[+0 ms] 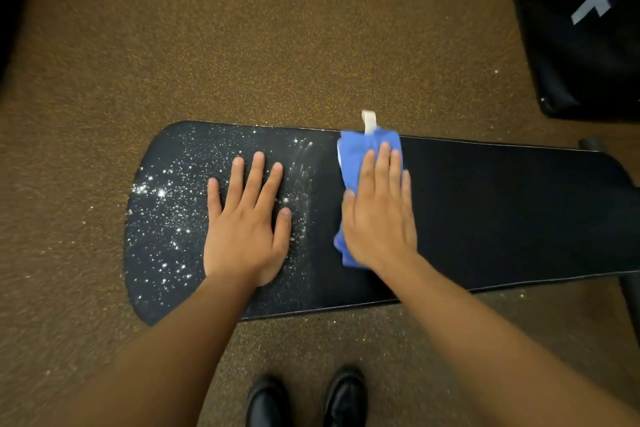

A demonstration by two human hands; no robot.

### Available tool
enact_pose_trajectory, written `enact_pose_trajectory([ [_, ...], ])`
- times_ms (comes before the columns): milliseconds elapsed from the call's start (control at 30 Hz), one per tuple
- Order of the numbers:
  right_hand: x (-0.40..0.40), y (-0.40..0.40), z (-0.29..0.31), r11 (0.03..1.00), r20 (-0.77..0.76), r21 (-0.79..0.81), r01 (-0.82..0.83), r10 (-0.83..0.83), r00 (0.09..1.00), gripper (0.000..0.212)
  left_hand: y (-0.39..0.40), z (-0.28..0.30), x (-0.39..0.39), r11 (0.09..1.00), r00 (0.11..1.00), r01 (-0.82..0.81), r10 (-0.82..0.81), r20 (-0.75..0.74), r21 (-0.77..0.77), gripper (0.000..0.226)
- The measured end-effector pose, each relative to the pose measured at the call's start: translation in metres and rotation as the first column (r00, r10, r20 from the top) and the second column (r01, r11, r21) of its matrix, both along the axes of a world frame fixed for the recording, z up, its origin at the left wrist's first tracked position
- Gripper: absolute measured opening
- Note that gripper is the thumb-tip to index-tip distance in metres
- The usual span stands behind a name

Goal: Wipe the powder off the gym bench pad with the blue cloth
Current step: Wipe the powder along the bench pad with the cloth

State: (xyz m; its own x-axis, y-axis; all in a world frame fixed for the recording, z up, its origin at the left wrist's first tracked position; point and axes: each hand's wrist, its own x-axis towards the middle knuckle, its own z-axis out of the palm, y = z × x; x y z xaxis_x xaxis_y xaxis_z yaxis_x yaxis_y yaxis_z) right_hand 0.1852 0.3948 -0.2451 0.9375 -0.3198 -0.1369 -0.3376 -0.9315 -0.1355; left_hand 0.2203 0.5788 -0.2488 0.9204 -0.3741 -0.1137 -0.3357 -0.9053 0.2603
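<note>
The black gym bench pad [485, 211] runs left to right across the middle of the view. White powder [166, 198] speckles its left end; the right part looks dark and clean. My left hand [247, 222] lies flat with spread fingers on the powdered part. A folded blue cloth [356, 152] with a white tag lies near the pad's middle, and my right hand [379, 215] presses flat on top of it, fingers straight. Most of the cloth is hidden under that hand.
Brown speckled floor [242, 45] surrounds the bench, with a few powder specks on it. A black padded object with pale lettering [588, 28] stands at the upper right. A bench frame tube [592, 144] shows at the right. My black shoes [308, 399] are below the pad.
</note>
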Motion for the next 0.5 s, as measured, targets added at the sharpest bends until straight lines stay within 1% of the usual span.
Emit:
enact_pose_trajectory([
  [67,0.027,0.015,0.001,0.998,-0.009,0.043,0.042,-0.042,0.999,0.067,-0.001,0.000,0.000,1.000,1.000,-0.002,0.002,0.003,0.000,0.063],
  [100,0.028,0.026,0.001,0.998,-0.002,0.051,0.024,-0.024,1.000,0.067,-0.001,0.000,0.000,1.000,1.000,-0.001,0.001,0.002,0.001,0.064],
  [167,0.007,0.044,0.004,0.994,0.005,0.035,-0.103,0.103,0.995,0.066,-0.001,0.000,0.001,1.000,1.000,-0.001,0.001,-0.004,-0.004,0.064],
  [233,-0.035,0.051,0.007,0.968,-0.001,0.028,-0.248,0.248,0.969,0.065,-0.001,0.001,0.002,1.000,1.000,0.004,-0.004,-0.011,-0.007,0.064],
  [267,-0.054,0.047,0.006,0.956,-0.014,0.036,-0.291,0.291,0.956,0.065,-0.001,0.001,0.002,1.000,1.000,0.004,-0.005,-0.011,-0.009,0.064],
  [300,-0.066,0.039,0.005,0.954,-0.026,0.033,-0.299,0.300,0.954,0.065,0.000,0.001,0.002,1.000,1.000,0.005,-0.005,-0.007,-0.010,0.064],
  [367,-0.059,0.019,0.001,0.975,-0.030,0.012,-0.223,0.223,0.974,0.065,0.000,0.001,0.001,1.000,1.000,0.005,-0.005,-0.005,-0.002,0.063],
  [433,-0.022,0.011,0.001,0.996,-0.013,-0.013,-0.084,0.084,0.996,0.065,0.001,0.000,0.000,1.000,1.000,0.004,-0.004,-0.008,0.001,0.063],
  [500,0.025,0.018,0.002,0.999,-0.023,0.033,-0.001,0.002,1.000,0.065,0.000,-0.001,0.001,1.000,1.000,0.001,-0.001,-0.003,-0.002,0.063],
])
